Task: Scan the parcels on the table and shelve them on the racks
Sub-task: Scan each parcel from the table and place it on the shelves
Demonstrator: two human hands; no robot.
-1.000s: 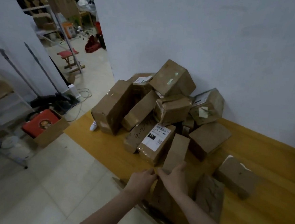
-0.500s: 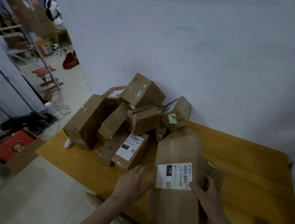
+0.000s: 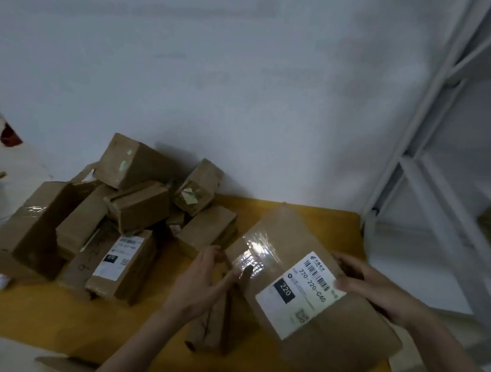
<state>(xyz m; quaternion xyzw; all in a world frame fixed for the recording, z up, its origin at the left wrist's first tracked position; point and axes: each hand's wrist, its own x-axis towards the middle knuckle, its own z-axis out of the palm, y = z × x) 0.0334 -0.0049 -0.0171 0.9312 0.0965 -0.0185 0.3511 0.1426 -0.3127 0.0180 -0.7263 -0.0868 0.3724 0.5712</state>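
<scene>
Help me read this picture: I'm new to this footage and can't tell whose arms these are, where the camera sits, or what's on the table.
There is no machine here. The view comes from a camera worn on a person's head, looking forward and down, so the two bare arms at the bottom are that person's own.

The yellow table stands against a white wall. A pile of brown cardboard parcels lies on it, some taped, one with a white label marked 070. A white metal rack stands to the right.

The person holds a large flat parcel tilted above the table. Its label faces the camera and reads 220-220-C40. The right hand grips the parcel's right edge, thumb on the label. The left hand touches its left edge with fairly straight fingers. No scanner is visible.
</scene>
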